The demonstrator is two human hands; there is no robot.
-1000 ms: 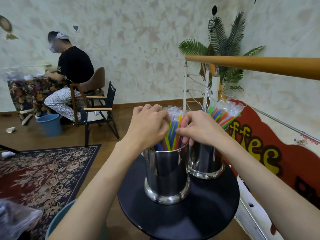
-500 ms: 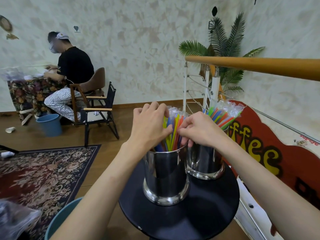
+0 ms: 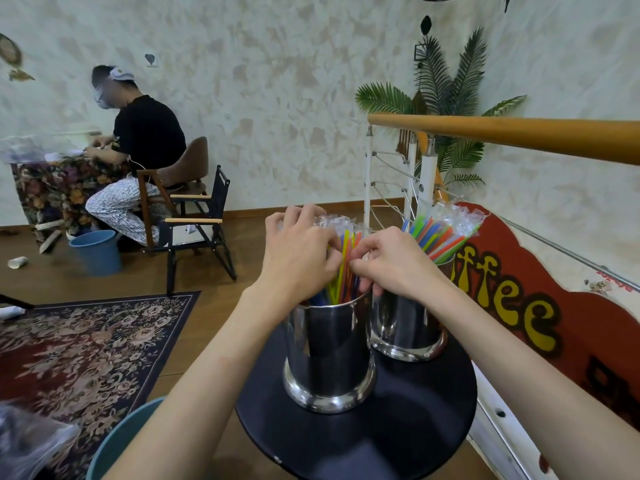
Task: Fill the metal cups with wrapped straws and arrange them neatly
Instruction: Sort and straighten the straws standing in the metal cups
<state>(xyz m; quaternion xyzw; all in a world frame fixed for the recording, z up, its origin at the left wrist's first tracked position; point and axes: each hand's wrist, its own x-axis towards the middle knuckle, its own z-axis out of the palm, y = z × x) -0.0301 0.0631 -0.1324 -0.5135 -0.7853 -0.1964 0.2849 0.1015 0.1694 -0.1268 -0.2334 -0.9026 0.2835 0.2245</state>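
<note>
While both hands crowd over the near metal cup (image 3: 329, 355), the left hand (image 3: 298, 251) curls its fingers round the wrapped straws (image 3: 343, 258) standing in it, and the right hand (image 3: 391, 261) pinches the same bundle from the other side. That cup stands on a round black table (image 3: 398, 431), touching or just beside a second metal cup (image 3: 405, 330) behind it, already full of leaning straws (image 3: 440, 233), under a wooden handrail (image 3: 519, 135)
</note>
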